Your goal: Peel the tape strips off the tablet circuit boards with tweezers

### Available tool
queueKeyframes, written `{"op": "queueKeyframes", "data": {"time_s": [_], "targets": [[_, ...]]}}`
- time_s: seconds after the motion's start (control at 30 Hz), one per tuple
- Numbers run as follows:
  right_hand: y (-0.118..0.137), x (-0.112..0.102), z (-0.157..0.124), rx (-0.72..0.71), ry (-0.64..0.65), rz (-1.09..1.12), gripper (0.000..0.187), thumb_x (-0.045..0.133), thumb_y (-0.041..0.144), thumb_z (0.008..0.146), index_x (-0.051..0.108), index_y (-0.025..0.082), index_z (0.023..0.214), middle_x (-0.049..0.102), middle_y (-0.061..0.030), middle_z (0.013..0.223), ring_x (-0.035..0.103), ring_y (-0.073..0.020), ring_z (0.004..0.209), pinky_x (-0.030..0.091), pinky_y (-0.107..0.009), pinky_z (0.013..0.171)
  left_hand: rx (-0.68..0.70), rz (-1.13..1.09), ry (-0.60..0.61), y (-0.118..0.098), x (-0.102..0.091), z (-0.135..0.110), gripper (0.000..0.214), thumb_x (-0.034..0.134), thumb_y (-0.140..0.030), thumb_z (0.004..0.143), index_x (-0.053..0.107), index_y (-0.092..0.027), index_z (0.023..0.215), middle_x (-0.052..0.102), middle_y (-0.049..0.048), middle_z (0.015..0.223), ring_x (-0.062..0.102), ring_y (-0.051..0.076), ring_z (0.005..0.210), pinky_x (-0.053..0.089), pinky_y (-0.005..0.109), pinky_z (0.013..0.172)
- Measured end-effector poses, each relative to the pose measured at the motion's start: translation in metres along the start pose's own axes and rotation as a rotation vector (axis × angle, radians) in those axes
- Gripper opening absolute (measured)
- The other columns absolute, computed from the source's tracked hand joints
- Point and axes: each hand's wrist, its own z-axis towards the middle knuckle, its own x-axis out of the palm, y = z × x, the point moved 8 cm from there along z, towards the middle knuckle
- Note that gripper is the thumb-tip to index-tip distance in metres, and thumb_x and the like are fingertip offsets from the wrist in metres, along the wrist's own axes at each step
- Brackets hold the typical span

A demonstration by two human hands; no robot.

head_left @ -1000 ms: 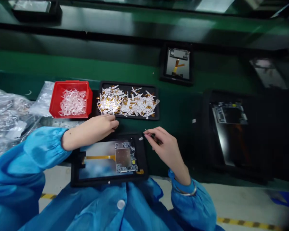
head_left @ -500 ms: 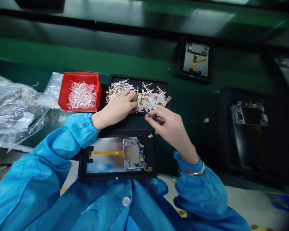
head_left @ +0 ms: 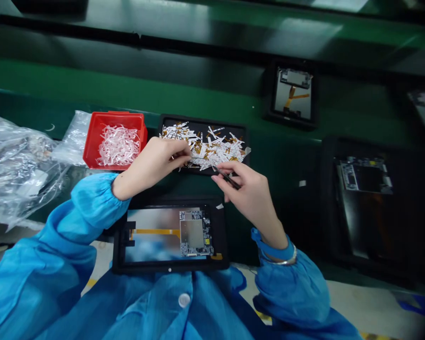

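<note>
Soft, fairly even light seems to fall from above, and the scene is moderately bright at the middle and dimmer toward 3 o'clock. Pale bands of glare lie across the glossy green conveyor belt [head_left: 163, 80] at 12 and 1 o'clock. The crumpled plastic bag [head_left: 17, 160] at 9 o'clock throws small white highlights. The tablet screen [head_left: 152, 231] at 6 o'clock shines with a pale sheen and a blurred blue reflection. The black tray [head_left: 331, 208] at 3 o'clock sinks into shadow, with one long streak of glare. The white strips [head_left: 205, 151] at the center look slightly soft. The wide lens bends the belt's edges, and the blue floor marking [head_left: 416, 304] at 4 o'clock smears into blur and darkness.
</note>
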Motion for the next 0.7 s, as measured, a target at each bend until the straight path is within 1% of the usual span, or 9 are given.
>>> {"op": "queueKeyframes", "data": {"time_s": [0.1, 0.2, 0.23, 0.33, 0.4, 0.43, 0.57, 0.63, 0.7], "targets": [[0.004, 0.008, 0.006, 0.031, -0.003, 0.06, 0.018, 0.064, 0.028, 0.086, 0.065, 0.02, 0.102, 0.06, 0.0023, 0.082, 0.049, -0.0036, 0.04, 0.043, -0.022, 0.044, -0.055, -0.109, -0.009, 0.005, 0.0, 0.001, 0.008, 0.059, -0.014, 0.088, 0.066, -0.016, 0.084, 0.07, -0.0016, 0.074, 0.063, 0.009, 0.066, 0.045, 0.018, 0.066], [0.003, 0.016, 0.018, 0.073, 0.002, 0.187, 0.032, 0.067, 0.031, 0.085, 0.06, 0.021, 0.115, 0.061, 0.0022, 0.087, 0.051, -0.0038, 0.038, 0.043, -0.021, 0.041, -0.069, -0.197, 0.019, 0.003, 0.008, 0.007, 0.007, 0.059, -0.013, 0.086, 0.066, -0.015, 0.084, 0.071, -0.0013, 0.073, 0.064, 0.008, 0.066, 0.046, 0.017, 0.066], [0.002, 0.018, 0.022, 0.082, 0.019, 0.215, 0.032, 0.067, 0.032, 0.085, 0.06, 0.021, 0.114, 0.062, 0.0021, 0.087, 0.052, -0.0039, 0.038, 0.043, -0.021, 0.04, -0.065, -0.223, 0.037, 0.002, 0.011, 0.008, 0.007, 0.06, -0.014, 0.086, 0.067, -0.015, 0.084, 0.071, -0.0017, 0.072, 0.064, 0.008, 0.065, 0.047, 0.017, 0.065], [0.002, 0.02, 0.034, 0.048, 0.067, 0.157, 0.016, 0.062, 0.035, 0.089, 0.064, 0.019, 0.089, 0.062, 0.0039, 0.071, 0.049, -0.0044, 0.034, 0.041, -0.022, 0.041, -0.062, -0.285, 0.065, -0.002, 0.014, 0.011, 0.009, 0.061, -0.02, 0.086, 0.068, -0.016, 0.083, 0.071, -0.0024, 0.07, 0.064, 0.008, 0.063, 0.047, 0.017, 0.065], [0.004, 0.014, 0.037, 0.006, 0.031, 0.071, 0.022, 0.06, 0.033, 0.091, 0.062, 0.018, 0.074, 0.057, 0.0053, 0.058, 0.046, -0.0048, 0.034, 0.04, -0.022, 0.043, -0.079, -0.314, 0.047, -0.001, 0.011, 0.01, 0.009, 0.061, -0.021, 0.086, 0.068, -0.017, 0.081, 0.07, -0.0029, 0.068, 0.063, 0.008, 0.062, 0.047, 0.018, 0.065], [0.005, 0.01, 0.037, -0.009, -0.003, 0.044, 0.021, 0.06, 0.031, 0.09, 0.061, 0.018, 0.074, 0.057, 0.0053, 0.057, 0.046, -0.0047, 0.034, 0.041, -0.022, 0.045, -0.092, -0.331, 0.031, 0.001, 0.009, 0.009, 0.009, 0.061, -0.02, 0.085, 0.067, -0.017, 0.08, 0.069, -0.0033, 0.067, 0.063, 0.008, 0.062, 0.047, 0.018, 0.064], [0.015, 0.002, 0.023, -0.05, -0.119, 0.026, 0.012, 0.063, 0.029, 0.089, 0.067, 0.019, 0.092, 0.069, 0.0001, 0.08, 0.048, -0.0047, 0.041, 0.042, -0.023, 0.044, -0.156, -0.459, -0.019, 0.008, 0.007, 0.005, 0.009, 0.057, -0.021, 0.087, 0.057, -0.018, 0.079, 0.069, -0.0037, 0.07, 0.061, 0.007, 0.056, 0.046, 0.017, 0.055], [0.022, 0.003, 0.012, -0.073, -0.139, 0.051, 0.014, 0.064, 0.029, 0.089, 0.068, 0.02, 0.098, 0.069, -0.0008, 0.084, 0.049, -0.0051, 0.042, 0.043, -0.022, 0.041, -0.173, -0.554, -0.009, 0.006, 0.01, 0.003, 0.011, 0.054, -0.023, 0.089, 0.05, -0.019, 0.079, 0.071, -0.0029, 0.074, 0.06, 0.007, 0.052, 0.047, 0.017, 0.051], [0.029, 0.006, 0.004, -0.096, -0.13, 0.104, 0.015, 0.062, 0.028, 0.09, 0.068, 0.02, 0.102, 0.068, -0.0013, 0.088, 0.053, -0.005, 0.043, 0.045, -0.022, 0.041, -0.179, -0.646, 0.021, 0.0, 0.015, 0.0, 0.014, 0.053, -0.023, 0.09, 0.046, -0.02, 0.079, 0.071, -0.002, 0.077, 0.062, 0.007, 0.054, 0.051, 0.018, 0.052]]}}
